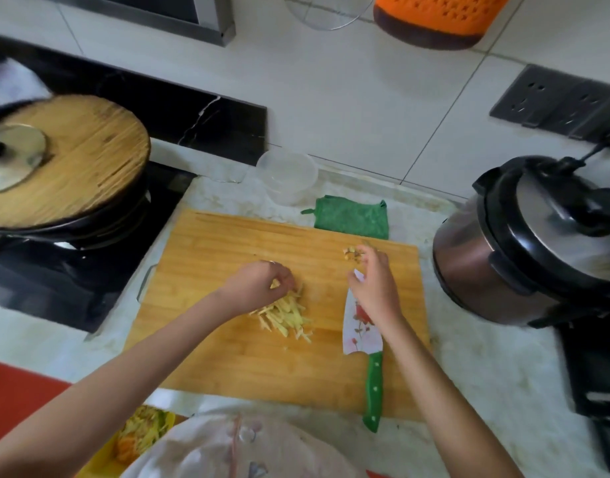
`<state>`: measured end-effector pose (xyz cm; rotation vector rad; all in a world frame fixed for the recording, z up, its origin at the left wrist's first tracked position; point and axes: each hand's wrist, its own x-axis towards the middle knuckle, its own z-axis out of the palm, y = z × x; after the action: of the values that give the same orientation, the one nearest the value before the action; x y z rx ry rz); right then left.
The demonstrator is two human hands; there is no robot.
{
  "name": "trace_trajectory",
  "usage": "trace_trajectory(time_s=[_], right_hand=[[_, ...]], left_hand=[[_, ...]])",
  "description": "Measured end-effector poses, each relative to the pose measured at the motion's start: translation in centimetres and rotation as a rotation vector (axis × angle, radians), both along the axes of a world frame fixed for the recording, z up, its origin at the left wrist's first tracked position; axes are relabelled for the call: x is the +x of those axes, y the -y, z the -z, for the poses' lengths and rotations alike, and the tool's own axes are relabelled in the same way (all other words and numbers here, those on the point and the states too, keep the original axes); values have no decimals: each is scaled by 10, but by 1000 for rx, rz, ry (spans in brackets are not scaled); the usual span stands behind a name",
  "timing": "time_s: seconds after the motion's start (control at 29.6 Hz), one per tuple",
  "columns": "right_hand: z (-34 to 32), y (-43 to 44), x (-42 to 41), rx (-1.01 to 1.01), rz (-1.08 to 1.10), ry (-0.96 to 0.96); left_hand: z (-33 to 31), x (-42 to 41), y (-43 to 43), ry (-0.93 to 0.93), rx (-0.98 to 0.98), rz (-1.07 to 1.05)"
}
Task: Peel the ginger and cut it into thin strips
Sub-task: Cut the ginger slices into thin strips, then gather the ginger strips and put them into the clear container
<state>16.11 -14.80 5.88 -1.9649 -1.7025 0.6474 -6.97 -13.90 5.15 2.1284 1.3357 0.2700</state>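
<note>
A pile of pale yellow ginger strips [285, 315] lies in the middle of the wooden cutting board [227, 339]. My left hand [258, 281] rests at the pile's far edge, its fingertips pinched on a few strips. My right hand [374, 281] reaches over the knife blade toward a small heap of ginger peel scraps [350, 253] near the board's far right corner, fingers touching them. The knife [365, 343], with a floral white blade and green handle, lies flat on the board's right side, held by neither hand.
A clear plastic container [288, 174] and a green cloth [352, 217] sit behind the board. A pressure cooker [531, 243] stands to the right. On the stove at left is a black wok under a wooden lid [76, 160]. A bowl of shredded vegetables [141, 432] sits near me.
</note>
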Motion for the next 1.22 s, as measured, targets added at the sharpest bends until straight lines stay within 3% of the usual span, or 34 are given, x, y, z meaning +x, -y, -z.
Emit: trace_trajectory(time_s=[0.2, 0.3, 0.41, 0.64, 0.84, 1.05, 1.15, 1.22], right_hand=[[-9, -143, -46, 115, -358, 155], [15, -192, -74, 70, -430, 372], [38, -214, -92, 244, -542, 492], [16, -218, -81, 550, -526, 352], [-102, -197, -38, 364, -595, 251], [-224, -141, -5, 527, -567, 245], [-255, -111, 4, 643, -449, 114], [-264, -90, 7, 550, -353, 17]], left_hand=[[-16, -1, -29, 283, 48, -165], [-17, -16, -47, 336, 67, -208], [-17, -32, -65, 348, 57, -247], [-40, -50, -88, 290, 122, -278], [-115, -17, -117, 204, 435, -238], [-190, 28, -116, 154, 674, -134], [-219, 42, -107, 213, 837, -117], [-237, 47, -100, 249, 929, -145]])
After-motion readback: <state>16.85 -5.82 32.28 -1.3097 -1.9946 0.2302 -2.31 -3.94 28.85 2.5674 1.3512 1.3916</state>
